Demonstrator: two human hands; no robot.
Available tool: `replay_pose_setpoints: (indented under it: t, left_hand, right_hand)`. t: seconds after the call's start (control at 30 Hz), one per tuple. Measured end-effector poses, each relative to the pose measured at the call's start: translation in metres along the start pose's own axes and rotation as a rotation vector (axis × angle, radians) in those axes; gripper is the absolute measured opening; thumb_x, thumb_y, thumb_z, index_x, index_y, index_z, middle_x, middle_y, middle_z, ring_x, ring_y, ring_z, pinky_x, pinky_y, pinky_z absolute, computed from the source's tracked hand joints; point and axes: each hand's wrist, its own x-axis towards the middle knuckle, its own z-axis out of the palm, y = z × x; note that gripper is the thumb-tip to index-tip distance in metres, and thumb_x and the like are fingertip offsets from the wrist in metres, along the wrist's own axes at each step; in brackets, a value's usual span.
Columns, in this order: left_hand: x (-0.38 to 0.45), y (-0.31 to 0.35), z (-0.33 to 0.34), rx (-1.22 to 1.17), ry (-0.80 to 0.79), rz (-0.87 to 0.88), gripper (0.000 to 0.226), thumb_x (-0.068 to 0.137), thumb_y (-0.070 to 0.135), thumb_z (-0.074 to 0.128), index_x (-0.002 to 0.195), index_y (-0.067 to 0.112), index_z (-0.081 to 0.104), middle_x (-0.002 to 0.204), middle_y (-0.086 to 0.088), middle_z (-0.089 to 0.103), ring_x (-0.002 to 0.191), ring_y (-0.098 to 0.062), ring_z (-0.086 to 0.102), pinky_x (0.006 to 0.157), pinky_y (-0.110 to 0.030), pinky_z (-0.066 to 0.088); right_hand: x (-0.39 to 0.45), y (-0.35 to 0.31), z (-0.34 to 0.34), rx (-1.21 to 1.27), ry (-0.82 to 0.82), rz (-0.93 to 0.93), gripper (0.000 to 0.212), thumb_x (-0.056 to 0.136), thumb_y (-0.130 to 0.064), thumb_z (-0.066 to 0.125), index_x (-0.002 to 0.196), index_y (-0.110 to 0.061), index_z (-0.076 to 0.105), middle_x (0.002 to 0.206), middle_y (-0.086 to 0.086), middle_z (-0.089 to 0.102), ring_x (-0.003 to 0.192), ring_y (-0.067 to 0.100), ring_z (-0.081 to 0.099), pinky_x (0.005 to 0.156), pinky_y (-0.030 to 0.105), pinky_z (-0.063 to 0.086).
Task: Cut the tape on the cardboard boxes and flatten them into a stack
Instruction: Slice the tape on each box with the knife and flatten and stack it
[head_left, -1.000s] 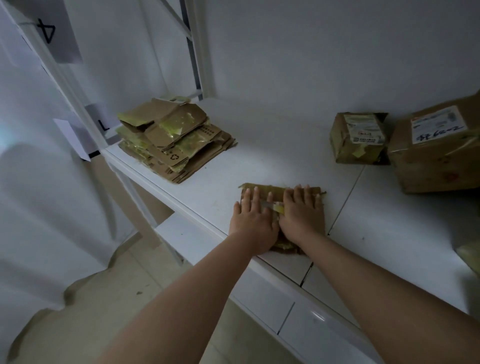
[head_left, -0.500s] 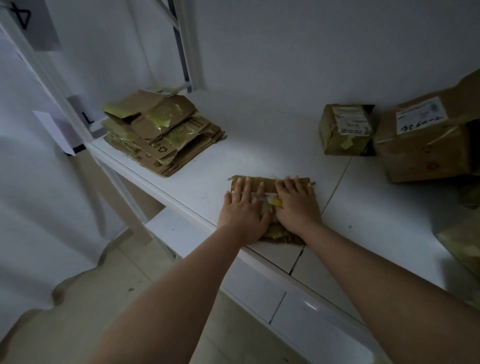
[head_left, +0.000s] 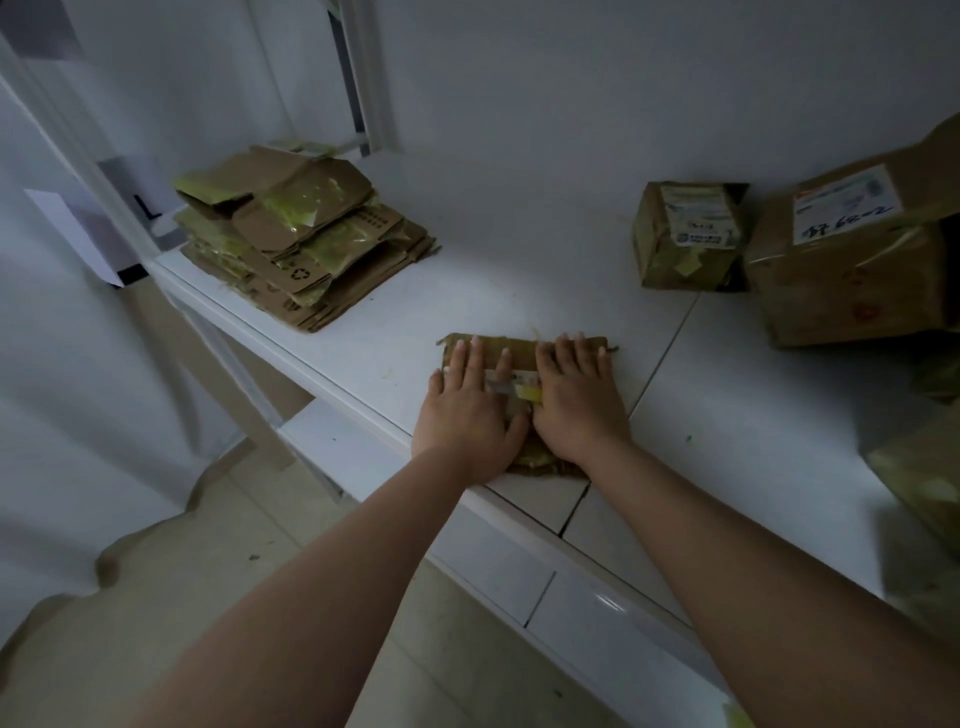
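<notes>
Both hands lay flat, fingers spread, pressing a flattened box (head_left: 524, 349) down on the white table (head_left: 519, 270) near its front edge. The left hand (head_left: 467, 410) and right hand (head_left: 576, 405) sat side by side, palms down, gripping nothing. A small pale object with a yellow end (head_left: 514, 382), perhaps the cutter, lay between them; I could not tell whether either hand held it. The cardboard looked light, thin and springy, with slick tape patches, so it would likely lift back up once let go. Pinching it at 2 opposite edges seemed the best hold for carrying it to the stack (head_left: 301, 249) at the far left. 2 taped boxes (head_left: 685, 234) (head_left: 852, 260) stood at the right.
</notes>
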Motion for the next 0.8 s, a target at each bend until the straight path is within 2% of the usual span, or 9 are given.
replay_pose_setpoints:
  t: [0.13, 0.2, 0.27, 0.33, 0.4, 0.5, 0.6, 0.7, 0.8]
  left_hand:
    - [0.0, 0.001, 0.0, 0.01, -0.011, 0.005, 0.069, 0.096, 0.059, 0.014, 0.154, 0.026, -0.003, 0.161, -0.012, -0.01, 0.147, -0.027, -0.015, 0.12, -0.046, 0.004]
    - [0.002, 0.001, -0.005, -0.005, -0.066, 0.009, 0.068, 0.097, 0.056, 0.016, 0.154, 0.024, -0.004, 0.16, -0.013, -0.014, 0.147, -0.027, -0.018, 0.12, -0.047, 0.001]
    - [0.007, 0.0, -0.013, -0.051, -0.154, 0.007, 0.071, 0.097, 0.054, 0.023, 0.154, 0.023, -0.006, 0.159, -0.013, -0.017, 0.146, -0.028, -0.019, 0.118, -0.049, 0.0]
    - [0.008, -0.001, -0.023, -0.067, -0.236, 0.003, 0.073, 0.097, 0.055, 0.026, 0.153, 0.023, -0.008, 0.159, -0.013, -0.019, 0.146, -0.029, -0.02, 0.118, -0.052, -0.001]
    - [0.008, 0.0, -0.032, 0.012, -0.246, -0.002, 0.077, 0.096, 0.059, 0.027, 0.153, 0.023, -0.01, 0.158, -0.015, -0.02, 0.145, -0.031, -0.021, 0.117, -0.054, -0.001]
    - [0.0, 0.005, -0.043, 0.06, -0.07, -0.025, 0.085, 0.092, 0.065, 0.035, 0.153, 0.023, -0.009, 0.16, -0.014, -0.015, 0.146, -0.032, -0.016, 0.117, -0.056, 0.004]
    - [-0.008, 0.011, -0.054, -0.067, 0.083, -0.057, 0.082, 0.093, 0.065, 0.035, 0.154, 0.02, 0.004, 0.162, -0.009, 0.002, 0.148, -0.03, 0.0, 0.117, -0.055, 0.012]
    - [-0.017, 0.014, -0.064, -0.113, 0.065, -0.116, 0.084, 0.091, 0.068, 0.035, 0.153, 0.017, 0.012, 0.161, -0.009, 0.009, 0.147, -0.03, 0.01, 0.116, -0.054, 0.017]
    - [-0.023, 0.014, -0.071, -0.155, 0.052, -0.172, 0.087, 0.088, 0.071, 0.037, 0.151, 0.016, 0.018, 0.158, -0.011, 0.019, 0.143, -0.032, 0.023, 0.112, -0.053, 0.029]
  right_hand:
    - [0.004, 0.002, 0.004, 0.028, 0.014, 0.005, 0.068, 0.095, -0.035, 0.039, 0.151, -0.012, 0.01, 0.159, 0.013, 0.005, 0.147, 0.029, -0.004, 0.119, 0.045, -0.005]
    - [0.004, 0.006, 0.0, 0.134, 0.028, -0.006, 0.057, 0.099, -0.033, 0.036, 0.15, -0.014, 0.021, 0.158, 0.011, 0.013, 0.147, 0.027, 0.002, 0.119, 0.043, -0.001]
    - [0.003, 0.016, -0.006, 0.51, 0.082, 0.041, 0.04, 0.102, -0.031, 0.032, 0.136, -0.016, 0.046, 0.147, 0.011, 0.039, 0.14, 0.029, 0.028, 0.117, 0.041, 0.019]
    - [-0.005, 0.023, -0.019, 1.058, 0.146, 0.162, 0.03, 0.101, -0.033, 0.038, 0.109, -0.022, 0.065, 0.12, 0.01, 0.062, 0.114, 0.027, 0.057, 0.102, 0.043, 0.044]
    - [-0.01, 0.028, -0.036, 1.36, 0.282, 0.283, 0.027, 0.1, -0.031, 0.042, 0.093, -0.022, 0.067, 0.108, 0.011, 0.067, 0.103, 0.025, 0.063, 0.097, 0.042, 0.049]
    - [-0.016, 0.035, -0.05, 1.248, 0.429, 0.332, 0.032, 0.102, -0.026, 0.039, 0.101, -0.009, 0.066, 0.102, 0.009, 0.067, 0.098, 0.021, 0.062, 0.092, 0.031, 0.047]
    - [-0.03, 0.049, -0.045, 1.007, 0.42, 0.361, 0.027, 0.1, -0.025, 0.043, 0.093, -0.01, 0.064, 0.087, 0.008, 0.062, 0.084, 0.021, 0.056, 0.071, 0.025, 0.039]
    - [-0.043, 0.058, -0.034, 0.832, 0.394, 0.416, 0.024, 0.098, -0.022, 0.046, 0.078, -0.012, 0.055, 0.067, 0.004, 0.05, 0.072, 0.023, 0.051, 0.053, 0.025, 0.031]
    - [-0.047, 0.056, -0.031, 0.78, 0.426, 0.441, 0.026, 0.096, -0.024, 0.047, 0.075, -0.011, 0.057, 0.069, 0.009, 0.053, 0.071, 0.027, 0.055, 0.056, 0.027, 0.035]
